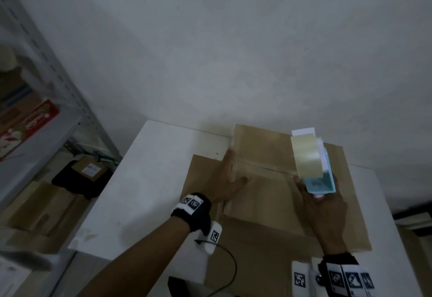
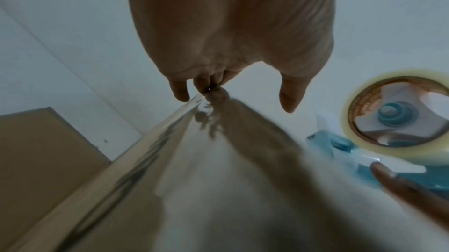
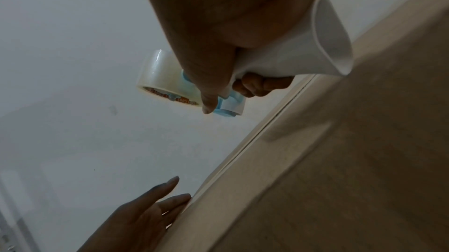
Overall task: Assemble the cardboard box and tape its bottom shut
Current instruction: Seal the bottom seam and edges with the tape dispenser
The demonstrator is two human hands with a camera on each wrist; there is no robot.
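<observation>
1. The cardboard box [image 1: 264,189] sits bottom-up on the white surface [image 1: 149,179].
2. At 9 o'clock, the left hand [image 1: 230,179], grip spread flat, steadies the flaps.
3. At 3 o'clock, the right hand [image 1: 325,212], grip wrapped round the tape dispenser [image 1: 313,163], probably readies taping the seam [image 1: 268,170].

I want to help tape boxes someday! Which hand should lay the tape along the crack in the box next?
Probably the right hand: it already grips the tape dispenser at the right end of the seam. The left hand lies flat on the cardboard box, steadying the flaps.
</observation>
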